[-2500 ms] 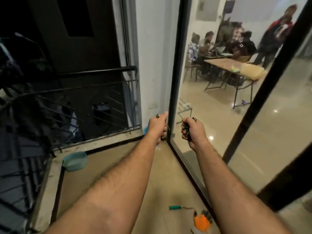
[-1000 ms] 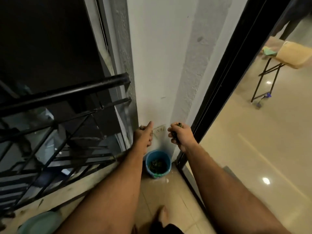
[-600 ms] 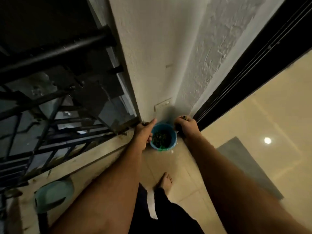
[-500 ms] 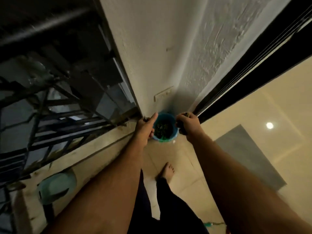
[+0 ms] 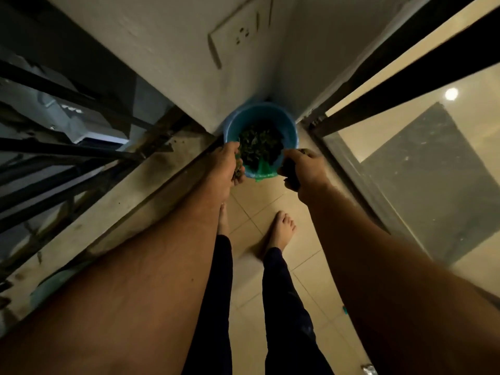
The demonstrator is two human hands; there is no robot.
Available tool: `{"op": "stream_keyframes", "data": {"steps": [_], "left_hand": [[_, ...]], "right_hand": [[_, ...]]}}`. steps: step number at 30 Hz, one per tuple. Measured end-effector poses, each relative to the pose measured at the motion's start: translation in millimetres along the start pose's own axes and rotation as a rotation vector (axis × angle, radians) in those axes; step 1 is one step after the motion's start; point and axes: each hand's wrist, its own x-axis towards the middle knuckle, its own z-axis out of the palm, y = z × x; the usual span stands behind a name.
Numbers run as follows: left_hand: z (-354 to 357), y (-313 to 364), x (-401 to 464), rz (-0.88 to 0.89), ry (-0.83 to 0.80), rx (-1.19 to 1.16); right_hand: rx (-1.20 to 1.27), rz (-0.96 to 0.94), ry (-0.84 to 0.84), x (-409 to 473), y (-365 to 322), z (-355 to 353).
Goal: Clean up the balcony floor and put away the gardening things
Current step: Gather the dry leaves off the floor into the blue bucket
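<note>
Head view looks almost straight down at a blue bucket standing on the tiled floor in the corner where the white wall meets the dark frame of the glass door. The bucket holds a heap of dark green leaf litter, and a strip of green plastic hangs over its near rim.

The left hand is at the bucket's near-left rim, its fingers curled round a clump of plant debris that shows just beyond the fingertips, at the rim's edge. The right hand is at the near-right rim, clenched round a dark clump of debris that sticks out on the bucket side of the fist. Whether either hand touches the rim itself, I cannot tell. The heap in the bucket lies between the two sets of fingers and just past them.

Below the hands two bare feet stand on the tiles, legs in dark trousers. Left of the left hand runs a stained concrete kerb with a black metal railing above it. On the wall beyond the bucket sits a white wall socket plate.
</note>
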Motion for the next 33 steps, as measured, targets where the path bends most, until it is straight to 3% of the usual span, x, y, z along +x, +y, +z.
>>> {"op": "stream_keyframes", "data": {"steps": [6,14,26,33], "left_hand": [[22,-21,86,-0.082,-0.002,-0.019],[47,-14,148,-0.040,-0.036,-0.095],[40,-17,141,-0.004,-0.106,-0.092],[32,-20,122,0.028,-0.102,-0.054]], "right_hand": [[0.087,0.056,0.023,74,20,24],[0.182,0.071,0.049,144,20,37],[0.056,0.042,0.013,133,7,19],[-0.082,-0.105,0.143,118,6,17]]}}
